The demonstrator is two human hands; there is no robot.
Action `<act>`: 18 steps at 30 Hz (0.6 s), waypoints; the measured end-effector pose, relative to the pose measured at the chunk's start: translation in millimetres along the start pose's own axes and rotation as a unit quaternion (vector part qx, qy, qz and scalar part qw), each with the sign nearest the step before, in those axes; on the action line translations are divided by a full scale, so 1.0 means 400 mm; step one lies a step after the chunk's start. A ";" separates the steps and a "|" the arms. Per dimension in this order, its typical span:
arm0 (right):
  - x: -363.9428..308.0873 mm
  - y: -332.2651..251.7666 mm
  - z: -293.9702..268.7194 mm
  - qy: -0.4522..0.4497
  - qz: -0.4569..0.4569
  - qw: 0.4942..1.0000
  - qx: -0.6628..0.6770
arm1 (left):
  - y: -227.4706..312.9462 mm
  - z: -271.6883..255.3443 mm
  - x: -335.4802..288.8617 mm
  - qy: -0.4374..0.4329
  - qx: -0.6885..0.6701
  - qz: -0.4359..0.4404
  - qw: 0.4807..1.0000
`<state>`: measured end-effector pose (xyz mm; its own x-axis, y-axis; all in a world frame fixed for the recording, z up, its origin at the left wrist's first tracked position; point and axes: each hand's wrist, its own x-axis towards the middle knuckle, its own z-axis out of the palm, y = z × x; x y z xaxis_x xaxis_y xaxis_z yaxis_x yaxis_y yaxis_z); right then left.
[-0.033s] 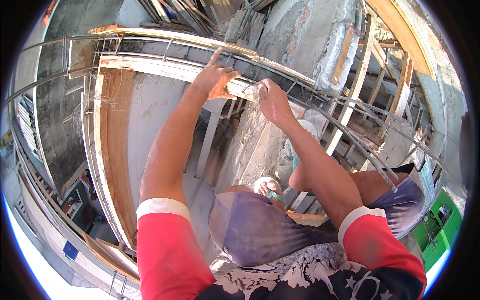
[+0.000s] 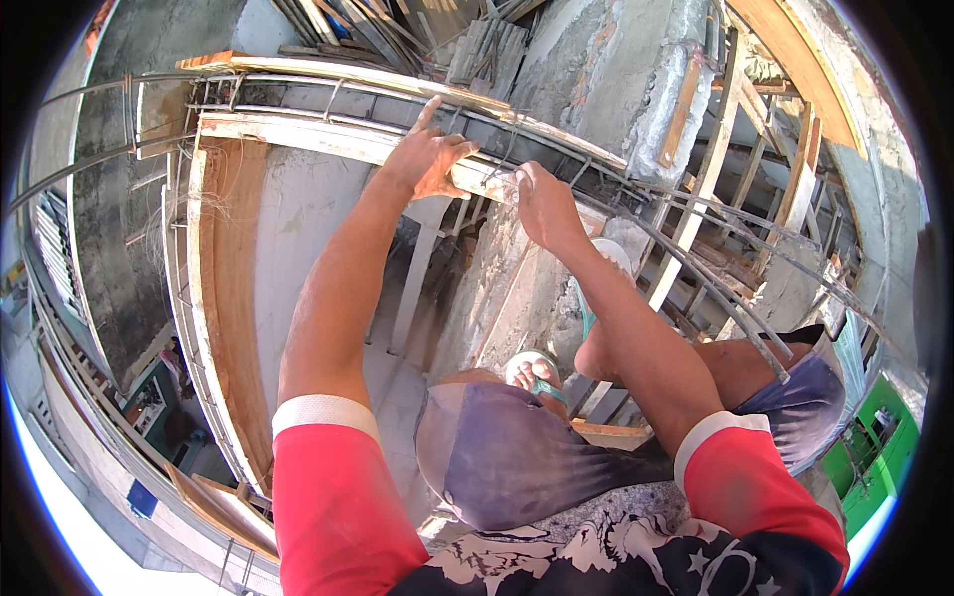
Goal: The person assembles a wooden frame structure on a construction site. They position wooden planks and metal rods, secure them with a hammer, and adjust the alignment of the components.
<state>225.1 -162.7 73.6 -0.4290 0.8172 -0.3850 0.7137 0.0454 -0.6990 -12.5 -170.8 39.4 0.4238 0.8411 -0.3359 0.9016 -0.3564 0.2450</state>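
Observation:
My left hand (image 2: 429,164) grips a long wooden board (image 2: 298,129), its index finger stretched out over the gap behind. Close to its right, my right hand (image 2: 545,209) is closed in a pinch at the same board's edge; what lies between its fingertips is too small to make out. A thin dark wire (image 2: 512,141) shows just beyond those fingertips. Behind the board runs a cage of steel reinforcing bars (image 2: 373,107), with a second wooden board (image 2: 427,87) along its far side.
Below me are a rough concrete ledge (image 2: 502,288) and my sandalled foot (image 2: 537,375). Bent steel bars (image 2: 715,298) stick out at the right, near timber props (image 2: 701,199). Another boarded bar cage (image 2: 179,288) curves down the left. Scrap timber (image 2: 397,35) lies at the back.
My right hand has shifted very slightly toward me, still pinched at the board's edge. The left hand keeps its place.

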 end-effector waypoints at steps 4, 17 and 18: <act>-0.106 0.049 0.038 -0.041 -0.020 0.988 -0.148 | 0.004 0.000 -0.003 -0.002 -0.002 -0.003 1.000; -0.088 -0.048 0.213 -0.098 -0.093 0.990 -0.040 | 0.013 -0.021 0.008 -0.021 -0.009 -0.004 1.000; -0.079 -0.038 0.223 -0.099 -0.089 0.990 -0.045 | 0.012 -0.021 0.010 -0.014 -0.009 0.003 1.000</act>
<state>178.4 -240.3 42.5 -0.6458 0.6638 -0.3772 0.6598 0.2366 -0.7132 -7.3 -165.5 46.9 0.4309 0.8273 -0.3605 0.8979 -0.3532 0.2627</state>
